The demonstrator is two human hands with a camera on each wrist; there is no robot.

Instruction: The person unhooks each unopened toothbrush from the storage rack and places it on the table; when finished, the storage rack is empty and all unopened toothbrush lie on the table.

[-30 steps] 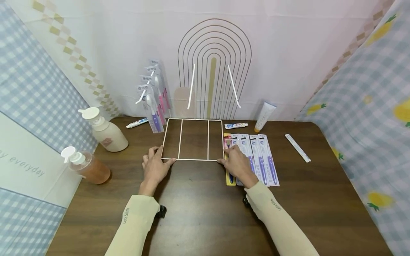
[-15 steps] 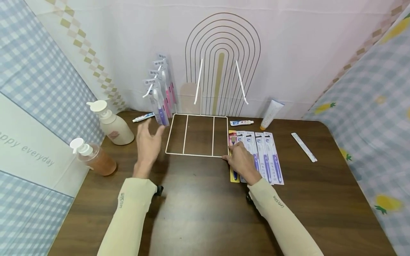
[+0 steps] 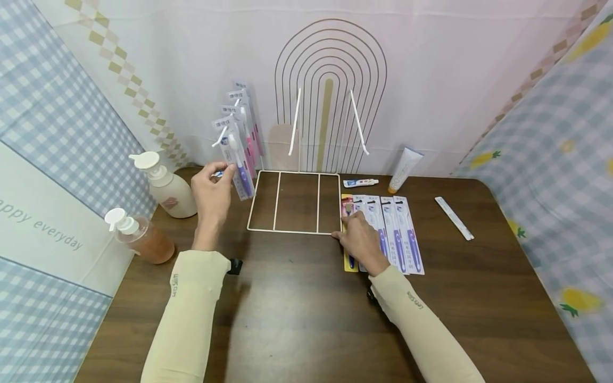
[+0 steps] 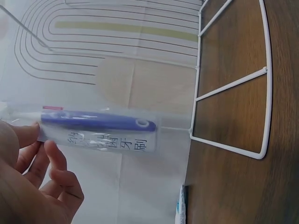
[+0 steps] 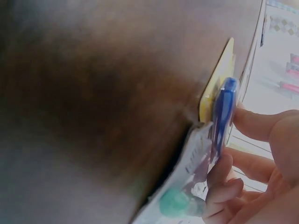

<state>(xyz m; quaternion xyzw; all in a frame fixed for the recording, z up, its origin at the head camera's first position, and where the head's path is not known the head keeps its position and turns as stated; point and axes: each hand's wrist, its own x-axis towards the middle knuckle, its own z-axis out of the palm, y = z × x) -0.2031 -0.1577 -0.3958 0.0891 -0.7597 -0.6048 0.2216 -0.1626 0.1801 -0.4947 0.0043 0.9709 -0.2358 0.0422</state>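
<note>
A white wire rack [image 3: 292, 232] stands on the table against the back cloth, with prongs jutting forward. Several packaged toothbrushes hang from its left prong. My left hand [image 3: 210, 197] pinches the edge of the front packaged toothbrush [image 3: 239, 167], a purple-handled one; the left wrist view shows thumb and fingertips on its clear wrapper [image 4: 98, 126]. My right hand [image 3: 359, 239] holds the rack's front right corner between thumb and fingers. Under and beside that hand lie a yellow-backed toothbrush pack [image 3: 350, 264] and several purple packaged toothbrushes [image 3: 404, 234] in a row.
Two pump bottles, one cream [image 3: 172, 194] and one amber [image 3: 150, 242], stand at the left. Behind the row are a small toothpaste tube [image 3: 361, 183] and an upright white tube [image 3: 404, 169]. A narrow white packet [image 3: 454, 218] lies at right.
My left hand has let go of the rack's front left corner, risen, and taken hold of the front hanging toothbrush. My right hand has stayed at the rack's right corner.
</note>
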